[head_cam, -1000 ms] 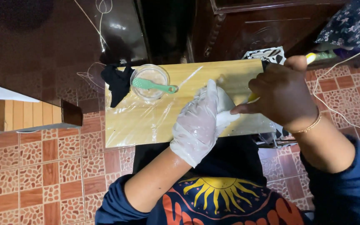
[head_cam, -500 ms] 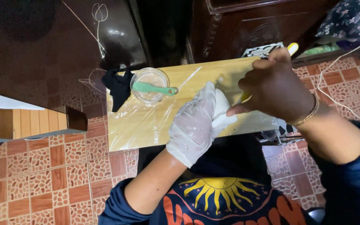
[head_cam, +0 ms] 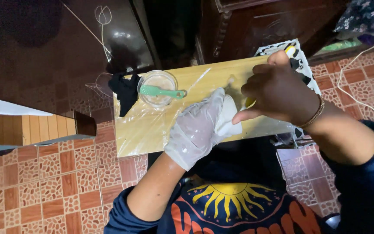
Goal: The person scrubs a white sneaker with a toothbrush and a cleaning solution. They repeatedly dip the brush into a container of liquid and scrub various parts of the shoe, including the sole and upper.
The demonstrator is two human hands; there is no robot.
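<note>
Head view: a small white block-shaped object (head_cam: pixel 229 117) lies on a pale yellow wooden board wrapped in clear plastic film (head_cam: pixel 152 130), near the board's near edge and right of its middle; its surface is plain, matte white, and its exact material cannot be determined. The left hand (head_cam: pixel 200 128), covered by a translucent white disposable glove, reaches forward from the lower centre with the palm down; its fingers are curled around the left side of the white object, holding it against the board. The right hand (head_cam: pixel 278 93) is bare, with a thin gold-coloured bracelet (head_cam: pixel 313 116) at the wrist; it arches over the object from the right, fingers bent closed around a slender tool with a yellow tip (head_cam: pixel 290 50) showing above the knuckles, while the extended thumb touches the object's right edge. The tool's lower end is hidden by the hand. On the board's far left part stands a small round clear glass bowl (head_cam: pixel 157 89) containing a pale, granular-looking substance; a mint-green plastic-handled utensil (head_cam: pixel 161 92) rests across its rim. A black cloth (head_cam: pixel 125 90) lies at the board's left corner, just beside the bowl. The board sits above a floor of red-brown patterned tiles (head_cam: pixel 44 186).
</note>
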